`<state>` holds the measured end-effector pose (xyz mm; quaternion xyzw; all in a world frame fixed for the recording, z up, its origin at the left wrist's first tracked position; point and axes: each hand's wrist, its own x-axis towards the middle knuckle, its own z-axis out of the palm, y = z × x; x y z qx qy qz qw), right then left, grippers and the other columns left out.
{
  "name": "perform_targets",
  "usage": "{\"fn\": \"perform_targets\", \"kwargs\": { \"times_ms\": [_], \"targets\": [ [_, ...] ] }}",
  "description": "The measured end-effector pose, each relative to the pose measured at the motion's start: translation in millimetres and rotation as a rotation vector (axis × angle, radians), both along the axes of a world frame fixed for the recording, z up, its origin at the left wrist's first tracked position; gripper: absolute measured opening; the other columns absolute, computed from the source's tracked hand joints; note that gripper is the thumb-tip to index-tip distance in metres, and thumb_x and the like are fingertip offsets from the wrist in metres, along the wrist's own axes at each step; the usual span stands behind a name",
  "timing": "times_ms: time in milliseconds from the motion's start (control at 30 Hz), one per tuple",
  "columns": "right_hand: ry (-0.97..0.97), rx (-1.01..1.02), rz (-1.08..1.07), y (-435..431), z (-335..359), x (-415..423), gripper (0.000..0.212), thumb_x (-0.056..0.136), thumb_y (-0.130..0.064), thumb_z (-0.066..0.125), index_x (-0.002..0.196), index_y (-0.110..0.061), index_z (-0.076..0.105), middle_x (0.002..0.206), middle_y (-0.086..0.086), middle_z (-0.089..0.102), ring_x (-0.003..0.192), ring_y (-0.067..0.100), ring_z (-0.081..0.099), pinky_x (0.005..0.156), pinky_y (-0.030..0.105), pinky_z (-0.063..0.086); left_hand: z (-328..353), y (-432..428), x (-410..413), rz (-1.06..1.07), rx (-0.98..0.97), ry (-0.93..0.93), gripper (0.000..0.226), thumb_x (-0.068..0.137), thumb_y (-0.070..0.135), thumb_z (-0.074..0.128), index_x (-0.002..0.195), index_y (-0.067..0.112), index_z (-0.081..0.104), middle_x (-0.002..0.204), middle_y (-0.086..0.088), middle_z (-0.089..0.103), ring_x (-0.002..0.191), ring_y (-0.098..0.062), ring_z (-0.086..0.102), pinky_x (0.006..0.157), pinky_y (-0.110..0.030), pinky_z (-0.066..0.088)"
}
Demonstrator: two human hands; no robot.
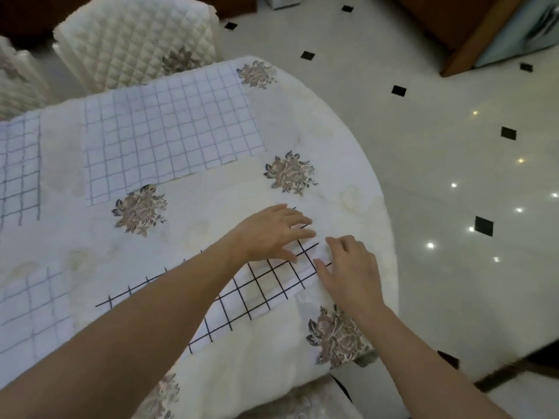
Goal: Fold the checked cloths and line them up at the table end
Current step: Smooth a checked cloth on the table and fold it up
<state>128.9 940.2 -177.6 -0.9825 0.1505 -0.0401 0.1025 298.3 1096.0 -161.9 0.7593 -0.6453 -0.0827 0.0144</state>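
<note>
A white cloth with black checks (257,293) lies in a long strip near the table's right end. My left hand (273,234) rests flat on its far end with fingers spread. Beside it, my right hand (351,267) presses the same end, fingertips on the fabric edge. A large white cloth with pale blue checks (169,131) lies spread flat at the back of the table. Another blue-checked cloth (19,164) shows at the left edge, and a third (33,309) at the lower left.
The table wears a cream fluffy cover (230,192) with embroidered flower patches and has a rounded right end. Quilted cream chairs (136,37) stand behind it. A glossy tiled floor (453,176) lies to the right, with a wooden cabinet at the top right.
</note>
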Motion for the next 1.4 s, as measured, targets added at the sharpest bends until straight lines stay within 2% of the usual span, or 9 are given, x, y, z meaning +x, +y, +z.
{"fn": "perform_targets", "kwargs": {
  "times_ms": [200, 500, 667, 867, 1000, 1100, 1233, 1300, 1400],
  "targets": [
    [0.048, 0.049, -0.063, 7.4, -9.2, 8.7, 0.038, 0.087, -0.046, 0.064, 0.111, -0.016, 0.063, 0.096, 0.003, 0.057, 0.085, 0.024, 0.054, 0.067, 0.037, 0.044, -7.4, -36.7, 19.5, -0.12, 0.055, 0.075, 0.061, 0.078, 0.048, 0.078, 0.128, 0.018, 0.061, 0.128, -0.006, 0.059, 0.113, -0.027, 0.057, 0.095, -0.042, 0.049],
    [0.164, 0.304, -0.184, 5.0, -5.4, 32.8, 0.035, 0.09, -0.048, 0.061, 0.108, -0.018, 0.058, 0.101, 0.0, 0.059, 0.097, 0.024, 0.053, 0.078, 0.038, 0.041, -10.9, -51.9, 31.9, -0.163, 0.054, 0.094, 0.051, 0.075, 0.056, 0.077, 0.109, 0.02, 0.063, 0.108, -0.002, 0.059, 0.092, -0.024, 0.056, 0.079, -0.042, 0.049],
    [0.217, 0.392, -0.151, -4.5, -3.6, 38.2, 0.016, 0.092, -0.036, 0.06, 0.088, -0.023, 0.052, 0.092, -0.003, 0.043, 0.092, 0.023, 0.05, 0.076, 0.036, 0.04, -12.2, -61.3, 35.4, -0.145, 0.06, 0.118, 0.052, 0.076, 0.061, 0.073, 0.114, 0.027, 0.063, 0.105, 0.0, 0.053, 0.09, -0.02, 0.052, 0.081, -0.036, 0.043],
    [0.134, 0.42, -0.168, -41.1, 10.6, 52.3, 0.014, 0.097, -0.029, 0.056, 0.089, -0.023, 0.046, 0.085, -0.004, 0.046, 0.074, 0.019, 0.048, 0.058, 0.031, 0.032, -3.4, -92.2, 44.1, -0.097, -0.023, 0.106, 0.029, 0.082, 0.034, 0.079, 0.103, 0.016, 0.068, 0.104, -0.005, 0.062, 0.088, -0.026, 0.06, 0.082, -0.044, 0.048],
    [0.07, 0.398, -0.18, -69.3, 26.9, 62.5, 0.009, 0.1, -0.027, 0.05, 0.099, -0.019, 0.051, 0.079, -0.001, 0.056, 0.075, 0.025, 0.05, 0.058, 0.033, 0.035, 14.3, -113.2, 44.2, -0.028, -0.118, -0.007, 0.017, 0.087, 0.026, 0.074, 0.098, 0.015, 0.066, 0.085, -0.001, 0.065, 0.079, -0.027, 0.062, 0.094, -0.046, 0.045],
    [0.007, 0.384, -0.18, -72.8, 47.0, 67.2, 0.013, 0.098, -0.03, 0.051, 0.107, -0.024, 0.059, 0.081, 0.001, 0.066, 0.077, 0.028, 0.056, 0.06, 0.034, 0.043, 39.5, -111.9, 45.9, -0.018, -0.159, -0.037, 0.012, 0.089, 0.023, 0.071, 0.095, 0.014, 0.065, 0.079, 0.0, 0.065, 0.074, -0.027, 0.061, 0.09, -0.042, 0.045],
    [-0.039, 0.363, -0.114, -54.2, 73.7, 62.1, 0.016, 0.097, -0.031, 0.051, 0.095, -0.025, 0.066, 0.072, -0.003, 0.059, 0.07, 0.027, 0.056, 0.056, 0.032, 0.041, 76.7, -84.2, 42.1, 0.023, -0.212, -0.025, 0.01, 0.091, 0.02, 0.07, 0.092, 0.012, 0.064, 0.08, -0.001, 0.067, 0.072, -0.028, 0.062, 0.087, -0.041, 0.05],
    [-0.061, 0.38, -0.077, -35.5, 84.6, 53.6, 0.019, 0.098, -0.031, 0.052, 0.098, -0.028, 0.07, 0.077, -0.005, 0.061, 0.074, 0.026, 0.056, 0.058, 0.032, 0.041, 92.3, -62.0, 35.4, 0.048, -0.231, -0.001, 0.008, 0.093, 0.02, 0.065, 0.093, 0.011, 0.065, 0.081, -0.002, 0.068, 0.072, -0.028, 0.062, 0.083, -0.041, 0.053],
    [-0.159, 0.404, -0.04, 0.6, 96.3, 40.0, 0.025, 0.098, -0.029, 0.055, 0.118, -0.031, 0.07, 0.107, -0.009, 0.071, 0.091, 0.022, 0.064, 0.069, 0.033, 0.048, 110.7, -22.0, 24.7, 0.102, -0.234, 0.009, 0.027, 0.097, 0.029, 0.045, 0.097, 0.012, 0.066, 0.077, -0.003, 0.067, 0.069, -0.028, 0.06, 0.068, -0.042, 0.054]
  ]
}}
